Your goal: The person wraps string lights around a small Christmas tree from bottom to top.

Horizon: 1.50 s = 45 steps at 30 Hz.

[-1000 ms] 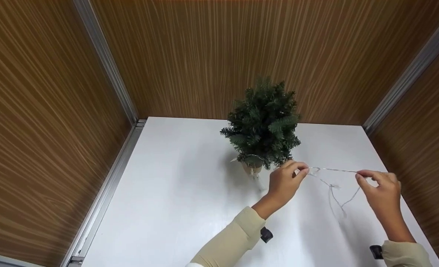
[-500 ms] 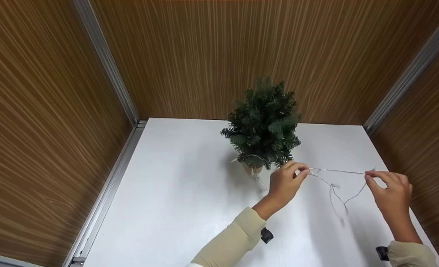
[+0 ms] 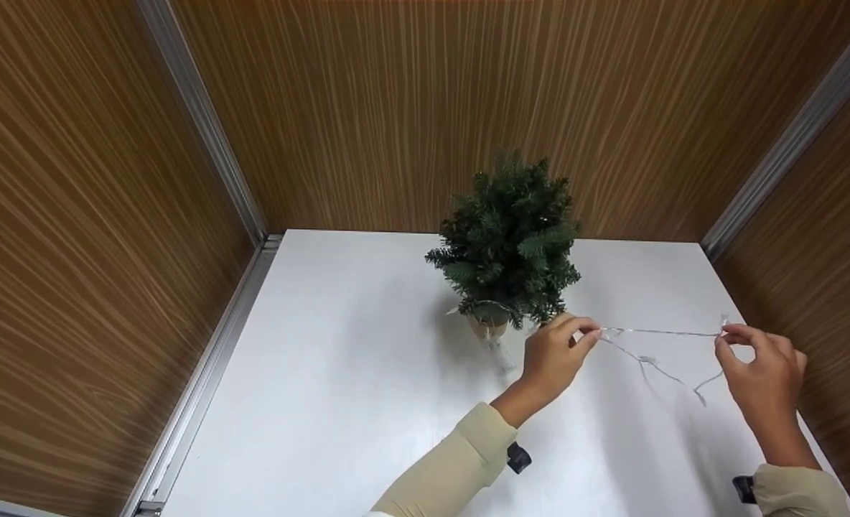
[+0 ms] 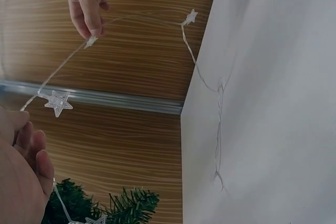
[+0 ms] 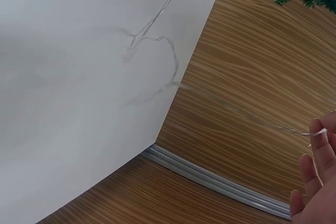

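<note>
Between my two hands runs a thin clear wire of star string lights (image 3: 662, 332), pulled nearly straight. Thumb and forefinger of my left hand (image 3: 554, 352) pinch it just in front of the small green Christmas tree (image 3: 507, 240). To the right, my right hand (image 3: 766, 370) pinches the wire beside one of its lights. A slack loop of the wire hangs below, between the hands. The left wrist view shows a clear star light (image 4: 58, 103) close to the left fingers, and another star (image 4: 190, 17) farther along. More wire curves round the lower branches.
The tree stands in a brown pot (image 3: 488, 327) toward the back of the white table (image 3: 324, 359). A clear piece of the string (image 3: 500, 355) trails in front of the pot. Wood-grain panels (image 3: 367, 115) with metal corner strips enclose the back and sides.
My right hand has moved right along the wire, widening the stretch between the hands. The hanging loop has shifted right and risen. My left hand has stayed nearly in place.
</note>
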### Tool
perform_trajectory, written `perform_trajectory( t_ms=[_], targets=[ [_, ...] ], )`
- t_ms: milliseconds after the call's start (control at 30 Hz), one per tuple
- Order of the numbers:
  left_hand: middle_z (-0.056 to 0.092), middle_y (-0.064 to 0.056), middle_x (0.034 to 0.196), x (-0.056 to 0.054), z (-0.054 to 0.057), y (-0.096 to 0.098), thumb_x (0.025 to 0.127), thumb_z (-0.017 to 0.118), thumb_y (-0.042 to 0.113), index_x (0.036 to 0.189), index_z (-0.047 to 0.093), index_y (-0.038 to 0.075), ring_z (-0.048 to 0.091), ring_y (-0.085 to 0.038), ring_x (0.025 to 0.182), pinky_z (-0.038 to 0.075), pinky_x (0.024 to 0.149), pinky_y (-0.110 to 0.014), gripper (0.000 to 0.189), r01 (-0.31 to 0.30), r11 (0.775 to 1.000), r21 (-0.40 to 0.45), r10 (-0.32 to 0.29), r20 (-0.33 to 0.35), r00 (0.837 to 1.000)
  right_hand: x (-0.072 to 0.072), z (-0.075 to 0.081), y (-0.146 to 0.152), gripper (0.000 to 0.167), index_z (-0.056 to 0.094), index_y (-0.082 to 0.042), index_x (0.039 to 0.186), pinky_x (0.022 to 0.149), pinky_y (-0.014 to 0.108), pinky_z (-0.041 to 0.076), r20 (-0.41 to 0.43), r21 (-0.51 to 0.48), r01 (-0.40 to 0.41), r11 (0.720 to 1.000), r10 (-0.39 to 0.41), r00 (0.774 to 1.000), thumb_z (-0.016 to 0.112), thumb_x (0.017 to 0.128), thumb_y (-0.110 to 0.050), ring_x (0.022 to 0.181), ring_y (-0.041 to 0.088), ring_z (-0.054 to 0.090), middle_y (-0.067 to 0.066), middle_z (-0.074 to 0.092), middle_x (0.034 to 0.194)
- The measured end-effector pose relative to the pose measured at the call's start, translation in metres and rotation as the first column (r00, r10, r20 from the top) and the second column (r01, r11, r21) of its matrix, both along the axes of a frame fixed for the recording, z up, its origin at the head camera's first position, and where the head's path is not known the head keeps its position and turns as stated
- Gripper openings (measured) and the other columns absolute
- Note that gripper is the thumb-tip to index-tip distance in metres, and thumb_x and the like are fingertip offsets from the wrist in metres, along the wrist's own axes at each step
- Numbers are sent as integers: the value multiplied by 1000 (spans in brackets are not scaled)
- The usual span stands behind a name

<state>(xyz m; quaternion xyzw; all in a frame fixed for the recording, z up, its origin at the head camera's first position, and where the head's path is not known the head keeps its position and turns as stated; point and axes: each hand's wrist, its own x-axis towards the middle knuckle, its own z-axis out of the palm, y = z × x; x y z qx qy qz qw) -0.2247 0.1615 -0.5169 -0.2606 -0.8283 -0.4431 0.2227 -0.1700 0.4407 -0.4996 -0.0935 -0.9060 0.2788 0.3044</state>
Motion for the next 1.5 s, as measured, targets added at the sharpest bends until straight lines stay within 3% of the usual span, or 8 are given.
perform_trajectory(
  t_ms=[133, 200, 367, 467, 867, 1133, 1333, 1500],
  targets=[
    [69, 13, 97, 2, -2, 2, 99, 65, 33, 103, 74, 22, 45, 11, 65, 32, 59, -3, 14, 0, 1000, -6, 0, 5, 1000, 2, -3, 6, 19, 71, 6, 107, 93, 50, 24, -60, 53, -14, 998, 18, 998, 69, 90, 0, 105, 36, 50, 28, 71, 100],
    [69, 13, 97, 2, -2, 2, 100, 65, 33, 103, 74, 22, 45, 11, 64, 31, 58, -3, 14, 5, 1000, -8, -5, 10, 1000, 4, -3, 10, 17, 72, 6, 106, 93, 48, 24, -52, 36, 1, 999, 1, 999, 69, 90, -1, 102, 23, 50, 24, 72, 98],
    [69, 13, 98, 2, -5, 2, 101, 63, 34, 104, 74, 23, 44, 11, 65, 30, 59, -3, 15, 5, 1000, -12, -5, 24, 1000, 9, 1, 23, 18, 74, 3, 106, 98, 42, 20, 4, -67, 56, 996, -56, 998, 68, 94, -9, 97, -15, 33, -26, 56, 81],
    [69, 13, 97, 2, -6, 2, 101, 63, 34, 104, 74, 23, 45, 10, 65, 31, 60, -3, 16, 7, 1000, -8, -7, 26, 1000, 11, 4, 31, 21, 74, 3, 108, 102, 42, 17, 31, -98, 79, 992, -76, 997, 67, 96, -14, 97, -19, 30, -39, 43, 82],
    [70, 13, 100, 1, -6, 3, 101, 62, 34, 104, 74, 23, 51, 7, 67, 34, 62, -4, 16, 9, 1000, 7, -9, 31, 999, 14, 17, 61, 37, 68, 4, 118, 107, 46, 15, 139, -215, 247, 945, -221, 965, 63, 98, -27, 106, -14, 20, -35, 40, 84],
    [70, 13, 98, -3, -8, 10, 101, 62, 35, 103, 74, 23, 52, 6, 67, 33, 61, -5, 17, -31, 999, -14, 31, 30, 999, 18, 18, 69, 46, 66, -4, 129, 83, 23, 31, 239, -227, 361, 905, -307, 921, 60, 99, -38, 109, -9, 30, -26, 36, 102],
    [70, 14, 99, -8, -10, 23, 100, 64, 34, 104, 74, 26, 60, 2, 72, 33, 58, -6, 13, -97, 994, -42, 96, -12, 995, 19, 26, 61, 46, 68, -4, 125, 91, 30, 29, 225, -251, 350, 902, -297, 928, 62, 98, -41, 96, -16, 25, -27, 40, 88],
    [70, 12, 98, -13, -5, 35, 99, 66, 31, 104, 74, 24, 66, -1, 78, 37, 59, -7, 11, -151, 988, -35, 149, -57, 987, 18, 33, 49, 45, 69, -6, 126, 96, 35, 25, 209, -277, 336, 900, -285, 935, 63, 98, -41, 108, -12, 21, -31, 40, 90]
  ],
)
